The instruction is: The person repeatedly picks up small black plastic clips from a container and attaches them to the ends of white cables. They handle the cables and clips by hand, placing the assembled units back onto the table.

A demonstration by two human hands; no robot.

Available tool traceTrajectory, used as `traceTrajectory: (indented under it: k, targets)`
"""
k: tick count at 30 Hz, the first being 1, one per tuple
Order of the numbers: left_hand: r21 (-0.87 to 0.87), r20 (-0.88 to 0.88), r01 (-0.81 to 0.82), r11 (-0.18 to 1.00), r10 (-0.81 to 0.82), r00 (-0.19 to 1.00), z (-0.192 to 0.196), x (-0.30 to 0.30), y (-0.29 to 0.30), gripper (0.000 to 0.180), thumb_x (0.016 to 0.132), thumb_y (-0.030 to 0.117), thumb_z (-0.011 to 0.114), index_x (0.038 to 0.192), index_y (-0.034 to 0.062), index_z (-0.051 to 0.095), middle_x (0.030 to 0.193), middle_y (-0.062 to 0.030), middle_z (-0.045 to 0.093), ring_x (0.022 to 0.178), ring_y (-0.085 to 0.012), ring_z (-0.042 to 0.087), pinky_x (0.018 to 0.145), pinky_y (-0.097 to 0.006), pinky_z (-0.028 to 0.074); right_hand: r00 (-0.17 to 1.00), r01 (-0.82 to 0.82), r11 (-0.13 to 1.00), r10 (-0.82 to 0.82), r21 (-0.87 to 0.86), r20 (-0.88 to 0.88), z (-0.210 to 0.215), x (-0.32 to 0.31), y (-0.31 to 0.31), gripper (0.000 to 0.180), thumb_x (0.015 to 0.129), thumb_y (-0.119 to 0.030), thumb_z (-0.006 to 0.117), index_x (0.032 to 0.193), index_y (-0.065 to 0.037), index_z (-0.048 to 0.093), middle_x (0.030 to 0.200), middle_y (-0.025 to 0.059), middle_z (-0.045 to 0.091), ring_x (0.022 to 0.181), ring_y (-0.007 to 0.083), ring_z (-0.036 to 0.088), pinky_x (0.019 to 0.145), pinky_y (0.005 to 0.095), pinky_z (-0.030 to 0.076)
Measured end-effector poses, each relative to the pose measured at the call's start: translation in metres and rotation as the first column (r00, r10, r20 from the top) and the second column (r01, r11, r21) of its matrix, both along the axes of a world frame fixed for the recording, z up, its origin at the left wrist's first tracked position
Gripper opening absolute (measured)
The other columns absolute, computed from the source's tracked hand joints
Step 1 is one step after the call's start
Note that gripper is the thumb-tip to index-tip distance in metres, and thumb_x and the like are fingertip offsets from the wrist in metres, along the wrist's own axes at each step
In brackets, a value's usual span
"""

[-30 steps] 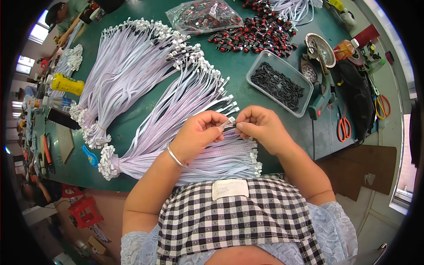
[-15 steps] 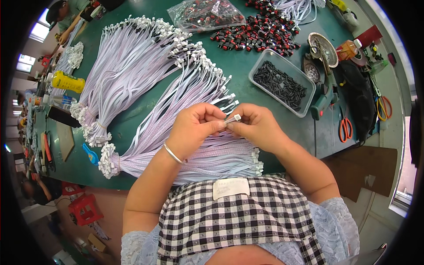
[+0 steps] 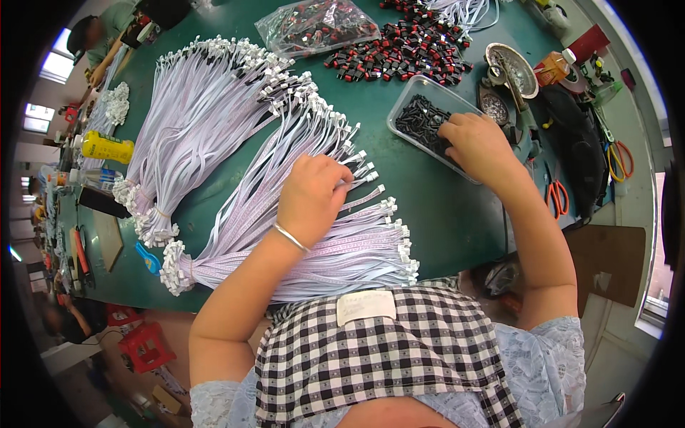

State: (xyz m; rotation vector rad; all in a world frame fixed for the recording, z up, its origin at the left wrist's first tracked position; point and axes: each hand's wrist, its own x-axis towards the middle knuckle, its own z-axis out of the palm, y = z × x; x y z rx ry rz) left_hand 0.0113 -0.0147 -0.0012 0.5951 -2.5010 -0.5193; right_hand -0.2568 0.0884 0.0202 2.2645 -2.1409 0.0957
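A fan of pale flat cables (image 3: 257, 207) with white end connectors spreads across the table in front of me. Over its right part lies my left hand (image 3: 314, 194), a bracelet on its wrist. Its fingers are curled together among the cables near their connectors, and what they pinch is hidden. My right hand (image 3: 479, 148) reaches over the near right wall of a clear plastic box (image 3: 394, 118). Bent and close together, its fingers dip into a heap of short black tube pieces (image 3: 421, 121); the fingertips are partly hidden there.
A larger cable bundle (image 3: 193, 121) lies at left. Red-and-black parts (image 3: 414, 50) and a filled clear bag (image 3: 314, 28) are at the back. Right of the box are a metal dish (image 3: 524, 68) and orange-handled scissors (image 3: 556, 198). Another person (image 3: 107, 36) is at far left.
My right hand has left the cable end both hands were holding and moved right into the box. My left hand has moved slightly left and turned palm-down over the cables.
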Motion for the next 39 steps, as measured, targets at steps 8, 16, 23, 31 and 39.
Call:
traceTrajectory:
  k: [8, 16, 23, 31, 39]
  targets:
    - [-0.078, 0.264, 0.058, 0.995, -0.035, 0.964, 0.011, -0.011, 0.031, 0.010, 0.070, 0.011, 0.069, 0.075, 0.0106, 0.061, 0.073, -0.0033, 0.054, 0.072, -0.0221, 0.054, 0.061, -0.036, 0.045, 0.995, 0.031, 0.999, -0.028, -0.028, 0.094, -0.011, -0.001, 0.000, 0.008, 0.076, -0.008, 0.060, 0.083, -0.005, 0.059, 0.085, 0.0095, 0.059, 0.086, 0.0276, 0.059, 0.072, 0.0386, 0.050]
    - [0.270, 0.168, 0.020, 0.963, -0.068, 0.983, 0.023, -0.009, 0.027, 0.012, 0.076, 0.006, 0.064, 0.088, 0.0066, 0.061, 0.082, -0.0058, 0.059, 0.074, -0.0174, 0.057, 0.066, -0.030, 0.047, 0.997, 0.071, 0.996, -0.070, 0.046, -0.034, -0.009, 0.000, 0.002, 0.010, 0.075, -0.004, 0.056, 0.084, -0.006, 0.059, 0.086, 0.0088, 0.059, 0.087, 0.0278, 0.060, 0.070, 0.0375, 0.051]
    - [0.964, 0.003, -0.014, 0.264, 0.044, 0.999, 0.031, 0.005, 0.021, 0.018, 0.085, 0.004, 0.057, 0.102, -0.0009, 0.057, 0.088, -0.0016, 0.059, 0.079, -0.0088, 0.056, 0.075, -0.024, 0.046, 0.993, 0.048, 0.996, -0.039, -0.073, 0.115, 0.002, 0.001, -0.003, 0.011, 0.075, -0.004, 0.059, 0.086, -0.006, 0.061, 0.086, 0.0095, 0.059, 0.084, 0.0292, 0.060, 0.072, 0.0399, 0.049]
    - [0.994, -0.114, 0.113, 0.015, 0.114, 0.987, 0.019, 0.011, 0.022, 0.013, 0.085, 0.004, 0.059, 0.098, 0.0025, 0.057, 0.083, -0.0011, 0.058, 0.074, -0.0081, 0.055, 0.070, -0.021, 0.045, 0.686, 0.068, 0.996, -0.007, -0.054, 0.727, 0.022, 0.019, 0.005, 0.012, 0.075, -0.002, 0.063, 0.086, -0.003, 0.066, 0.085, 0.0108, 0.060, 0.081, 0.0296, 0.060, 0.071, 0.0365, 0.049]
    - [0.992, -0.100, 0.112, -0.057, 0.181, 0.978, 0.018, 0.012, 0.022, 0.009, 0.086, 0.006, 0.060, 0.094, 0.0052, 0.056, 0.084, -0.0004, 0.058, 0.069, -0.0091, 0.056, 0.065, -0.022, 0.047, 0.868, -0.039, 0.998, 0.058, -0.048, 0.494, -0.010, 0.068, 0.040, 0.014, 0.072, 0.001, 0.060, 0.085, -0.002, 0.063, 0.084, 0.0112, 0.060, 0.082, 0.0299, 0.061, 0.070, 0.0365, 0.050]
